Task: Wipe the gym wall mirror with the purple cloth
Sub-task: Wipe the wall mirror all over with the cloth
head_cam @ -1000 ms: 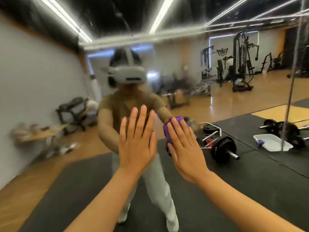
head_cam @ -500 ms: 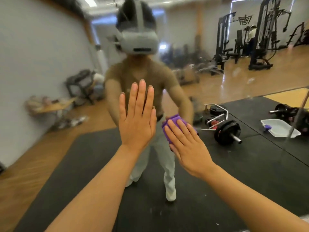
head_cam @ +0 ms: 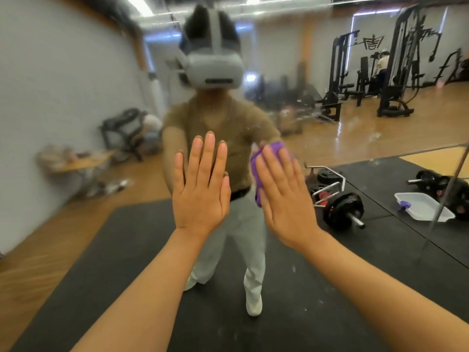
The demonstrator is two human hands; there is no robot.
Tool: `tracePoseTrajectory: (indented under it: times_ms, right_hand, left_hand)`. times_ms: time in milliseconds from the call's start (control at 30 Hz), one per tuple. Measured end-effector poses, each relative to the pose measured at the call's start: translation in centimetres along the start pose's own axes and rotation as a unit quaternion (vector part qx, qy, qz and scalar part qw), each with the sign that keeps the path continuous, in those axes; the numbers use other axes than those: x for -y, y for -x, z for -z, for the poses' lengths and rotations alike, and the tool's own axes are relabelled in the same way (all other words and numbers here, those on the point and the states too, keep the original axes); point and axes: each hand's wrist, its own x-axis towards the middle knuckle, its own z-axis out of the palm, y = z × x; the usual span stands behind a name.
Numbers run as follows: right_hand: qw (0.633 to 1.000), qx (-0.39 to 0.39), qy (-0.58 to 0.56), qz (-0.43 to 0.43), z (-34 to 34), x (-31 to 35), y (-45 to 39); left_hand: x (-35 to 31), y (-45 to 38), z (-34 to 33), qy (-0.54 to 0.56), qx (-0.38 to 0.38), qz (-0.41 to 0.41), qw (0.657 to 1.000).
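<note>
Two bare forearms reach forward from the bottom of the view toward the mirror. The left hand lies flat against the glass, fingers straight and close together, pointing up; its grip is fully open and holds nothing. Just beside it, the right hand is also spread flat, fingers straight and angled up and to the left, pressing the cloth against the glass. The grip is open, with no fingers curled round the cloth; the hand pins it under the palm and fingers. The cloth is bunched, showing above the fingertips and along the hand's left edge. The two hands are near each other but apart.

In the reflection, the person stands on a black mat, wearing a grey headset, a tan shirt and light trousers, both arms stretched out to meet the real hands. To the right on the mat lies a barbell with black plates, and beyond it a white tray with a small purple thing inside. A thin pole crosses in front of the tray. Small specks and smears show on the glass above the cloth. Farther back lies a wooden floor, with black weight machines at the right and a blurred clutter of gear along the white wall at the left.
</note>
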Motion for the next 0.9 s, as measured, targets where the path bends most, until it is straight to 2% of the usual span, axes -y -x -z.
tracePoseTrajectory:
  times_ms: [67,133,233,300,400,467,533,567,633,733,833,900]
  right_hand:
    - [0.990,0.066,0.056,0.113,-0.7,-0.5,3.9]
    - [0.962,0.134,0.121,0.204,-0.8,-1.7,6.9]
    - [0.944,0.160,0.137,0.254,-0.1,-3.2,7.0]
    - [0.959,0.113,0.121,0.228,0.8,-3.7,4.9]
    - [0.996,0.016,0.046,0.078,2.6,-4.0,-0.1]
    - [0.999,-0.028,0.016,-0.004,3.1,-3.6,-2.4]
    - [0.999,-0.039,-0.006,-0.037,2.6,-2.7,-2.6]
    - [0.999,-0.026,-0.012,-0.020,2.2,-2.3,-1.9]
    - [0.996,0.037,0.010,0.080,1.1,-1.9,1.2]
    - [0.954,0.147,0.109,0.236,0.0,-2.3,6.5]
    - [0.936,0.188,0.128,0.269,0.3,-2.9,7.7]
    - [0.941,0.167,0.128,0.267,1.0,-3.4,5.8]
  left_hand:
    - [0.0,0.0,0.0,-0.003,0.000,0.002,1.000]
    - [0.1,0.1,-0.1,0.000,0.001,0.002,1.000]
    - [0.1,0.1,-0.1,-0.002,-0.003,0.004,1.000]
    - [0.0,0.1,-0.1,0.007,-0.005,0.005,1.000]
    - [0.0,0.1,0.0,0.004,-0.005,0.006,1.000]
    - [0.0,0.1,0.0,0.010,-0.008,0.009,1.000]
    - [0.0,0.2,-0.1,0.011,-0.008,0.006,1.000]
    - [0.0,0.1,-0.1,0.009,-0.007,0.006,1.000]
    - [0.0,0.1,-0.1,0.010,-0.008,0.008,1.000]
    - [0.0,0.0,-0.1,0.012,-0.008,0.010,1.000]
    - [0.0,0.1,0.0,0.012,-0.012,0.006,1.000]
    - [-0.1,0.2,0.0,0.017,-0.011,0.007,1.000]
